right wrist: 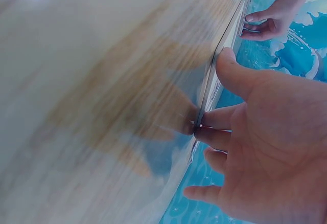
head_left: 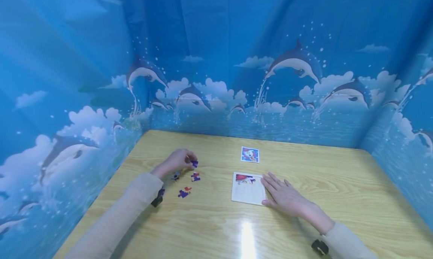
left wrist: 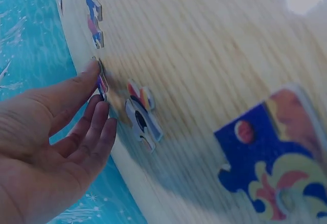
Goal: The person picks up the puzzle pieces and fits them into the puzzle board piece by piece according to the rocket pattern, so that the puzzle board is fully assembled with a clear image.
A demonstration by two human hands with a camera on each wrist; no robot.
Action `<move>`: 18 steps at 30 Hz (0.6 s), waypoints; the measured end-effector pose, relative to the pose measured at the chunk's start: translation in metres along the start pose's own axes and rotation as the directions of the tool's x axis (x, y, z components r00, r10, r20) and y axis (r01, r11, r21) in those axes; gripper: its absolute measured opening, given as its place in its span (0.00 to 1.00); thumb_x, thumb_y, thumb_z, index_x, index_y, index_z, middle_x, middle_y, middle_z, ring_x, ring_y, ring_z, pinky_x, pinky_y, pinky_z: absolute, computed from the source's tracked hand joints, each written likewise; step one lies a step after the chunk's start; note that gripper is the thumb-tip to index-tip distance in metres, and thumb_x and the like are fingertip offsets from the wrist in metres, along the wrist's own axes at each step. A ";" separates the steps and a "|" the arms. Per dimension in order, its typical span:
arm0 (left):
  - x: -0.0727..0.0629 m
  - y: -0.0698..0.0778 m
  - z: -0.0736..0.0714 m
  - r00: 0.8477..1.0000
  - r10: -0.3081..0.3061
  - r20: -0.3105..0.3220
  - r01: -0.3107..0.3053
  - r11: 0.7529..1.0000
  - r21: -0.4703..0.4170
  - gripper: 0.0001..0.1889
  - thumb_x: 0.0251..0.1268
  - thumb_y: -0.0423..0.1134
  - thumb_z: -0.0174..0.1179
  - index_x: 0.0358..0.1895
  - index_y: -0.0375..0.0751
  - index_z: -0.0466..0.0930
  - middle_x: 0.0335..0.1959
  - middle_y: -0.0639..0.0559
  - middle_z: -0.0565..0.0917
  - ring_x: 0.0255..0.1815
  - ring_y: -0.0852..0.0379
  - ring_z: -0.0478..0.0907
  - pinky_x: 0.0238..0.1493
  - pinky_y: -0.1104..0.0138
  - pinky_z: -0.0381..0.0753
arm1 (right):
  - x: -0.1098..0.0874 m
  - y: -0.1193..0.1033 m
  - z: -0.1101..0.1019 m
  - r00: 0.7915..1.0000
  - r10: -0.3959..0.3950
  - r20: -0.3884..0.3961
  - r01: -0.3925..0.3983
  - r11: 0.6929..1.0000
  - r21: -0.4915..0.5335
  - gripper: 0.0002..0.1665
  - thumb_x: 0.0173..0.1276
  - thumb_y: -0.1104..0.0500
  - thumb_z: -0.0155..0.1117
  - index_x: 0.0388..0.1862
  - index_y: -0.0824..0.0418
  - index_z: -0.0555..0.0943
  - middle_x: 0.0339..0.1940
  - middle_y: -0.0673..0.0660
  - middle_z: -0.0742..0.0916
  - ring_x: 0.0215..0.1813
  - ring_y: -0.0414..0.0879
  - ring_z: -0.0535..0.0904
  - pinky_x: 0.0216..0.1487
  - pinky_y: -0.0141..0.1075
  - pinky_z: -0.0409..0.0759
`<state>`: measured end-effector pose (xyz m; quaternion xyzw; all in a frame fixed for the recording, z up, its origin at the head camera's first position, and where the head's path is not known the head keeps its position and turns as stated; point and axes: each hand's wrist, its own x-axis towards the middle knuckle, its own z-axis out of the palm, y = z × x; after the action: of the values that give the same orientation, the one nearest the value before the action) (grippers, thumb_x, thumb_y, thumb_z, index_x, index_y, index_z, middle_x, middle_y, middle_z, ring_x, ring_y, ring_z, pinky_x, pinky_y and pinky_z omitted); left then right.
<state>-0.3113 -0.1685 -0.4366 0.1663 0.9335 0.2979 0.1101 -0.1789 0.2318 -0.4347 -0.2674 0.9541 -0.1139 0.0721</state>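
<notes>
At the left of the table, my left hand (head_left: 177, 160) pinches a blue jigsaw piece (head_left: 194, 164) between thumb and fingers. In the left wrist view that piece (left wrist: 102, 81) appears nearly edge-on. Close by lie a grey-and-white piece (left wrist: 140, 116) and a red-and-blue piece (head_left: 195, 176). Across from them is a white puzzle board (head_left: 248, 195), with assembled pieces (head_left: 244, 178) along its upper edge. My right hand (head_left: 282, 195) touches the board's right side with its fingers extended; in the right wrist view, thumb and fingertips meet the board's edge (right wrist: 208, 88).
Behind the board lies a small picture card (head_left: 250, 154) of a white cartoon figure on blue. Nearer me on the left is another blue-and-red piece (head_left: 183, 193). One more piece (head_left: 162, 191) is partly hidden by my left wrist. A dolphin-print curtain (head_left: 216, 63) surrounds the wooden table.
</notes>
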 end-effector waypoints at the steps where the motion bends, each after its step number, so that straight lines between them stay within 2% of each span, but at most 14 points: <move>1: 0.000 0.001 0.000 1.000 0.001 -0.002 -0.001 1.000 0.019 0.19 0.58 0.34 0.73 0.53 0.39 0.84 0.49 0.46 0.86 0.51 0.48 0.82 0.55 0.56 0.84 | 0.000 0.001 0.001 1.000 -0.001 -0.003 0.001 1.000 -0.006 0.45 0.76 0.42 0.57 0.78 0.70 0.59 0.79 0.69 0.62 0.80 0.68 0.52 0.73 0.72 0.51; 5: 0.000 0.006 -0.001 1.000 0.004 -0.009 -0.004 0.998 0.058 0.17 0.56 0.33 0.74 0.50 0.40 0.84 0.45 0.47 0.85 0.48 0.50 0.81 0.53 0.56 0.84 | 0.002 0.005 0.005 1.000 0.007 0.006 -0.007 1.000 -0.027 0.45 0.76 0.40 0.56 0.79 0.68 0.58 0.80 0.68 0.61 0.81 0.67 0.51 0.73 0.71 0.51; 10: 0.002 0.009 -0.004 1.000 0.000 -0.022 0.002 0.996 0.088 0.14 0.52 0.34 0.76 0.41 0.45 0.82 0.40 0.52 0.83 0.42 0.54 0.79 0.47 0.59 0.83 | 0.001 0.001 0.002 1.000 0.009 0.013 -0.009 1.000 0.005 0.45 0.77 0.41 0.56 0.78 0.70 0.59 0.80 0.70 0.61 0.80 0.68 0.51 0.73 0.72 0.50; 14: 0.003 0.010 -0.010 0.999 0.008 -0.035 -0.004 0.993 0.118 0.08 0.58 0.36 0.73 0.37 0.46 0.83 0.36 0.53 0.85 0.38 0.56 0.80 0.42 0.61 0.83 | 0.000 -0.003 -0.002 0.999 0.018 0.026 -0.019 1.000 0.002 0.45 0.77 0.41 0.56 0.78 0.69 0.59 0.80 0.69 0.61 0.81 0.67 0.51 0.74 0.71 0.50; 18: 0.006 0.012 -0.015 0.998 0.029 -0.059 -0.023 0.996 0.091 0.02 0.65 0.36 0.68 0.37 0.44 0.86 0.35 0.53 0.86 0.39 0.56 0.82 0.44 0.61 0.84 | 0.001 -0.003 -0.002 0.999 0.022 0.023 -0.021 1.000 -0.015 0.45 0.76 0.41 0.57 0.78 0.69 0.60 0.80 0.69 0.62 0.80 0.67 0.51 0.73 0.71 0.51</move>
<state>-0.3184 -0.1649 -0.4180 0.1741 0.9467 0.2619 0.0703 -0.1783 0.2292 -0.4323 -0.2589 0.9568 -0.1031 0.0825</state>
